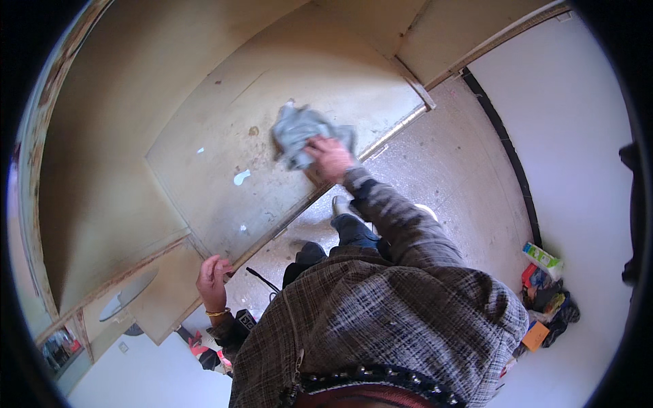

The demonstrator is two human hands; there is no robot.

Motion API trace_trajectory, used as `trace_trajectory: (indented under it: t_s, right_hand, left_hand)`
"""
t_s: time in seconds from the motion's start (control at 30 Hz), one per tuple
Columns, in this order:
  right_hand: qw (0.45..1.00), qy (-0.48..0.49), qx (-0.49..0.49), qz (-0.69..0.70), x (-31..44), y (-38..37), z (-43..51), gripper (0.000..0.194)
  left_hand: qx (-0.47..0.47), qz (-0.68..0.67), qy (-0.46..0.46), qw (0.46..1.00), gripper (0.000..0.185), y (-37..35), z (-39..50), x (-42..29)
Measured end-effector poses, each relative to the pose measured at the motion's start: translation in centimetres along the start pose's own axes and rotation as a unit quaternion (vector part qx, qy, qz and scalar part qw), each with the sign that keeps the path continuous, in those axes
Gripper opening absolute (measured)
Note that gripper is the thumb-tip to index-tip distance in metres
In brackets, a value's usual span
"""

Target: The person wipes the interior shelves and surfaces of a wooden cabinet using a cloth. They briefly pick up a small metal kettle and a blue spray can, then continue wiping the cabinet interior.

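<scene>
My right hand [329,158] presses a crumpled grey-blue cloth [301,133] onto the stained bottom board of a wooden cabinet compartment [204,117], near its front edge. The hand and cloth are slightly blurred. My left hand [211,278], with a bracelet at the wrist, is at the compartment's front left corner, its fingers loosely curled and no object visible in them. Small pale scraps [242,177] lie on the board to the left of the cloth, beside brown marks.
The board's front edge [306,203] runs diagonally before me, above a speckled floor [433,153] where my feet stand. Worn wooden uprights frame the compartment. A pile of bags and packets [548,306] lies at the right by a white wall. An oval mirror-like plate [130,293] is at the lower left.
</scene>
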State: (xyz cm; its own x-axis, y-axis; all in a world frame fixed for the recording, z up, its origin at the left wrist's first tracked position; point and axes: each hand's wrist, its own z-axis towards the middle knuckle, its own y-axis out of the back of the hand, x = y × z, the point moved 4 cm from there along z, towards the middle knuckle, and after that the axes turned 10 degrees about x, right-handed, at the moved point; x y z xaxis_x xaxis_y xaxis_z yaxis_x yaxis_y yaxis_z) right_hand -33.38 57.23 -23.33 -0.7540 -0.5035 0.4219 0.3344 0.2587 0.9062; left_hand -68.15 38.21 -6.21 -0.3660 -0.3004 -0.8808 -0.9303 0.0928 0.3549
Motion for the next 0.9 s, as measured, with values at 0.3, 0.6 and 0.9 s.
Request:
trace_trajectory:
  t_s: [0.3,0.6,0.9]
  right_hand:
    - [0.91,-0.402,-0.067,-0.081,-23.8,5.8,-6.6,0.058]
    - [0.995,0.064,0.042,0.056,11.4,-5.3,-0.3,0.059]
    - [0.961,-0.261,-0.095,-0.007,-16.3,4.7,-2.7,0.063]
  left_hand:
    - [0.037,-0.004,0.039,0.999,0.02,-1.2,2.3,0.3]
    - [0.065,-0.003,0.069,0.996,0.022,-0.6,1.8,0.7]
    - [0.023,0.006,0.108,0.994,0.02,0.9,-0.2,2.7]
